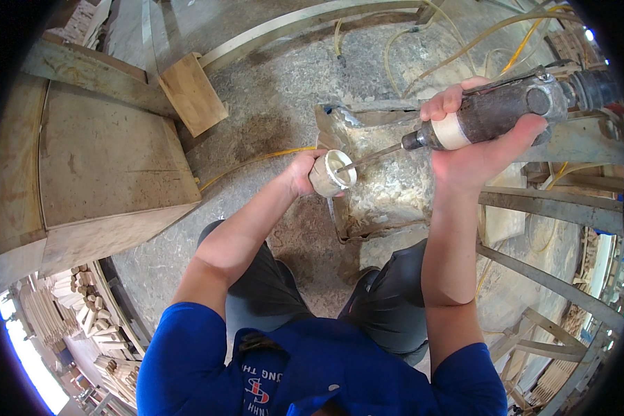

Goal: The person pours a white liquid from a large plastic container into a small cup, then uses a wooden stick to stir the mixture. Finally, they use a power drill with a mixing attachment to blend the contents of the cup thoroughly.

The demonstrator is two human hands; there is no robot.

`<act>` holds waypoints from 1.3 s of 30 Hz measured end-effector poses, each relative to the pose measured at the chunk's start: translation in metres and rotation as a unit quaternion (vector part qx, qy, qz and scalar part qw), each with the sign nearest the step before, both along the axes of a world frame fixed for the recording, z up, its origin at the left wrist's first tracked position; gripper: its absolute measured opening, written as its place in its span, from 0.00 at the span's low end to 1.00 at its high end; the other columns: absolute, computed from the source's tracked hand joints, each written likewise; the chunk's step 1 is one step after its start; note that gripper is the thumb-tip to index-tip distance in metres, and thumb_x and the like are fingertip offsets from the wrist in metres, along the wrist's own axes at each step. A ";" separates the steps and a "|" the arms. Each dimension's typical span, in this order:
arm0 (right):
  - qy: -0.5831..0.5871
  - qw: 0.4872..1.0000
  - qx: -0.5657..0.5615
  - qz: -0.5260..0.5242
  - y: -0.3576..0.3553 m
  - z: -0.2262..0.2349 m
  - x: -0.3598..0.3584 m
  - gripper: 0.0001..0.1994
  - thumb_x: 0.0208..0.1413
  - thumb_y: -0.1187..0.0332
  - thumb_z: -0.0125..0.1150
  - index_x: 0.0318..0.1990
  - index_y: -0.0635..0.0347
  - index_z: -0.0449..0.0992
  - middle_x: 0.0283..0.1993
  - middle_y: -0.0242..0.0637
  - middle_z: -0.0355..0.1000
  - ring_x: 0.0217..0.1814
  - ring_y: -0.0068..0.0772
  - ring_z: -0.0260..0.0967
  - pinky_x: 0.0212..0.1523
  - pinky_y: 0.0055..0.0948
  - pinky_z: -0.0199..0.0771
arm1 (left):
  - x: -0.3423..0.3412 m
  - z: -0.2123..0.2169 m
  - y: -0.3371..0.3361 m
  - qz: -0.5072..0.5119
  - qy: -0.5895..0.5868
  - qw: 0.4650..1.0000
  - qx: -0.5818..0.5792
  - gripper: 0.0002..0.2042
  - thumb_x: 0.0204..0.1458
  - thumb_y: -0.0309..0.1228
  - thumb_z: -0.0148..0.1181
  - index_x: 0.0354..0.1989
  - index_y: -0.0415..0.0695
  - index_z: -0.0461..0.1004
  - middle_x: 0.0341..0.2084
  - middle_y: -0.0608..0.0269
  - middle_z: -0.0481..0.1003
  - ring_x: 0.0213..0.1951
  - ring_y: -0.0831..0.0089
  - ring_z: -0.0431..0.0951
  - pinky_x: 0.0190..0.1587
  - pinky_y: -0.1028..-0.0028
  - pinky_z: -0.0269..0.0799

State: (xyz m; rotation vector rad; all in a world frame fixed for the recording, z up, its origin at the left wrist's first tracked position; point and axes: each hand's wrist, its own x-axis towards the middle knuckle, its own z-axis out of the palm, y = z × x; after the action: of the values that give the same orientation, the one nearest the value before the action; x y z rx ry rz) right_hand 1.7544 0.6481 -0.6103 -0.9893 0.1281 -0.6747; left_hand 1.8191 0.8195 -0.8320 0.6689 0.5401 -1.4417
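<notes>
Two hands busy mid-frame: left hand [301, 173] gripped a small wooden cup [331, 173]; right hand [478, 142] clenched a grinder [496, 111], its bit inside the cup.

Wooden cup [332, 172] left of power tool [496, 111], tool bit [374, 155] inside cup

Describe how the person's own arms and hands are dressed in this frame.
Both forearms are bare from the short sleeves down. The left hand and right hand wear no gloves, and no rings, watch or wristband show. The short sleeves belong to a bright blue shirt with a collar and a red and white emblem on the chest. Dark grey trousers show below.
</notes>
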 end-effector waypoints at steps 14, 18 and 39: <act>0.036 0.998 -0.024 -0.044 -0.012 -0.009 0.004 0.37 0.44 0.27 0.36 0.32 0.58 0.68 0.20 0.38 0.63 0.22 0.34 0.61 0.25 0.34 0.62 | -0.005 -0.013 -0.004 -0.008 -0.063 0.998 0.021 0.18 0.56 0.38 0.35 0.46 0.39 0.66 0.42 0.49 0.71 0.43 0.54 0.73 0.46 0.46 0.68; 0.033 0.998 -0.015 -0.049 -0.016 -0.008 0.005 0.36 0.47 0.30 0.34 0.30 0.59 0.67 0.19 0.37 0.64 0.19 0.34 0.61 0.22 0.33 0.64 | -0.003 -0.013 0.000 -0.009 -0.079 0.997 0.020 0.18 0.56 0.38 0.35 0.46 0.38 0.65 0.42 0.48 0.71 0.43 0.54 0.73 0.46 0.47 0.68; 0.014 0.997 0.016 -0.069 -0.029 -0.014 0.002 0.35 0.52 0.34 0.30 0.30 0.62 0.66 0.17 0.37 0.64 0.18 0.34 0.62 0.22 0.32 0.65 | 0.001 0.015 0.005 0.027 -0.068 0.997 0.002 0.22 0.57 0.39 0.28 0.51 0.39 0.62 0.47 0.49 0.68 0.48 0.50 0.69 0.49 0.43 0.63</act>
State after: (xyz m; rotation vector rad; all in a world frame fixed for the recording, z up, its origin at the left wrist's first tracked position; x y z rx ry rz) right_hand 1.7559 0.6190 -0.6242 -0.9659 0.2331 -0.7825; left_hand 1.8200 0.8247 -0.8170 0.7447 0.4514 -1.3345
